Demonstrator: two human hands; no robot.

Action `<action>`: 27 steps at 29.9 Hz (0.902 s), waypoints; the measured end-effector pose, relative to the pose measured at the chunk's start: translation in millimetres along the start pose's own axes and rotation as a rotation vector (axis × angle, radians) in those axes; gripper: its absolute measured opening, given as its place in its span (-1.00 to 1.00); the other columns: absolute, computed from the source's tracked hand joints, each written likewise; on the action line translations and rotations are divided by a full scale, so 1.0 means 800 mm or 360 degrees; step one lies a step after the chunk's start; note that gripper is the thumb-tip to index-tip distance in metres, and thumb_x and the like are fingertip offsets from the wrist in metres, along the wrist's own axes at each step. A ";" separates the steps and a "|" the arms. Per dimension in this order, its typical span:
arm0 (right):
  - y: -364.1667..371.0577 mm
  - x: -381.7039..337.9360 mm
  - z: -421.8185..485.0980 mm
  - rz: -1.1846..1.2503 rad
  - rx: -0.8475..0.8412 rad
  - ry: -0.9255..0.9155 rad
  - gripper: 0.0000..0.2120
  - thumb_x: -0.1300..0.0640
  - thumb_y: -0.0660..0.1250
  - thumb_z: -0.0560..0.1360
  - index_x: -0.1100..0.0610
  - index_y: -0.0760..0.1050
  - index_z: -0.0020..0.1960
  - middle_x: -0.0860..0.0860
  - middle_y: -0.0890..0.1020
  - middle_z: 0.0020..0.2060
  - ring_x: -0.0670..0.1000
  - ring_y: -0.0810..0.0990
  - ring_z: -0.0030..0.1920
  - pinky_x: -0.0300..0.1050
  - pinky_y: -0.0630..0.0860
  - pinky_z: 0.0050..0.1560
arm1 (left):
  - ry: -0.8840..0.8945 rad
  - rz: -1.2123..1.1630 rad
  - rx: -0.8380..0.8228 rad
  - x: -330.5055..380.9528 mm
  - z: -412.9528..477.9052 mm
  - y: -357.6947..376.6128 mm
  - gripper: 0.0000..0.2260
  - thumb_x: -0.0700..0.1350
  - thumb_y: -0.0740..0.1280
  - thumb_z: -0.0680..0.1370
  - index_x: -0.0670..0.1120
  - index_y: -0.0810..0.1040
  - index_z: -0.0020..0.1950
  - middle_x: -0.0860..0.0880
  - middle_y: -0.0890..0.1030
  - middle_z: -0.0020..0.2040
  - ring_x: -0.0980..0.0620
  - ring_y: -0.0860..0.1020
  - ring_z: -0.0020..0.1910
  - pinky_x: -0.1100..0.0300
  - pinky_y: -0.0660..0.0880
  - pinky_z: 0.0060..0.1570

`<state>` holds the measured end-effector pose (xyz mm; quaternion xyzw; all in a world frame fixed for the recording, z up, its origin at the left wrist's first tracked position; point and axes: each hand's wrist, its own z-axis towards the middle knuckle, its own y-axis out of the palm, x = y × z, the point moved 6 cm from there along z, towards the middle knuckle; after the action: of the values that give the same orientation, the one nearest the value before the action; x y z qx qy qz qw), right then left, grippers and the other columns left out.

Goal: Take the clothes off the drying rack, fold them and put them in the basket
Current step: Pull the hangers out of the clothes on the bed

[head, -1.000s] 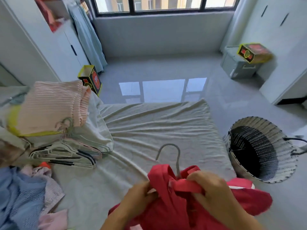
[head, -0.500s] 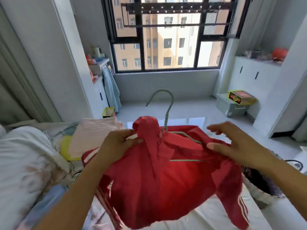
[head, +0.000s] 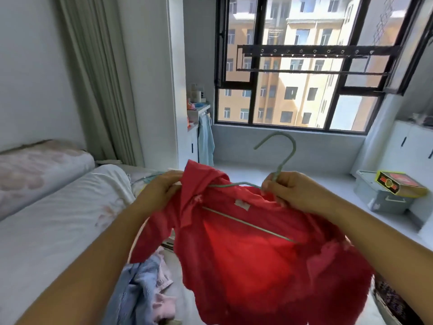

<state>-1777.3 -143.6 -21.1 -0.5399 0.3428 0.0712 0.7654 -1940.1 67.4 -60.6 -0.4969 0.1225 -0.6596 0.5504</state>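
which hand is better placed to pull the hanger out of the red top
Probably the right hand: it grips the hanger just below its hook, while the left hand holds the red top.

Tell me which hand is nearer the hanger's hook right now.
Right. The right hand grips the hanger just below its hook. The left hand pinches the red garment at the collar, out at the hanger's left shoulder, well clear of the hook.

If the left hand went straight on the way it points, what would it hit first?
The left hand pinches the red shirt, so that first; beyond, likely the hanger in the right hand. Depth is unclear.
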 end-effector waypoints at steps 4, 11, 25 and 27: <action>-0.020 0.016 -0.036 -0.0083 0.0030 -0.0060 -0.75 0.13 0.19 0.58 0.19 0.51 -0.21 -0.18 0.44 -0.55 -0.20 0.38 -0.48 -0.41 0.32 -0.37 | -0.0412 -0.0055 0.0087 -0.039 -0.037 -0.004 -0.72 -0.20 0.14 0.61 -0.11 0.51 0.27 -0.02 0.55 0.17 0.08 0.47 0.13 0.33 0.31 -0.01; -0.054 0.054 -0.050 0.0531 0.0429 -0.0006 -0.69 0.09 0.18 0.57 0.08 0.54 -0.29 -0.04 0.34 -0.58 -0.11 0.22 -0.52 -0.32 0.19 -0.51 | -0.0785 -0.0663 0.0309 -0.054 -0.057 0.007 -0.85 -0.17 0.22 0.59 -0.02 0.58 0.02 -0.08 0.61 0.05 -0.03 0.57 0.01 0.17 0.49 0.07; -0.006 0.116 0.012 0.1890 0.0906 0.0208 -0.71 0.15 0.07 0.60 0.14 0.39 -0.27 -0.11 0.27 -0.66 -0.16 0.13 -0.64 -0.31 0.04 -0.62 | -0.0906 -0.0266 0.0355 -0.061 -0.116 -0.046 -0.74 -0.31 0.16 0.59 -0.12 0.55 0.17 0.08 0.60 0.08 0.14 0.54 0.07 0.30 0.36 0.10; 0.018 0.127 0.029 0.2217 0.0944 0.0276 -0.71 0.11 0.06 0.61 0.11 0.38 -0.26 -0.12 0.25 -0.66 -0.16 0.12 -0.65 -0.33 0.03 -0.65 | -0.0927 -0.0302 0.0281 -0.067 -0.135 -0.061 -0.72 -0.32 0.17 0.58 0.03 0.56 0.03 0.33 0.61 -0.13 0.39 0.54 -0.10 0.43 0.43 0.01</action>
<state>-1697.3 -144.2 -89.0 0.0259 0.6681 0.3999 0.6270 -2060.3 89.1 -105.4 -0.6243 -0.1448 -0.5461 0.5395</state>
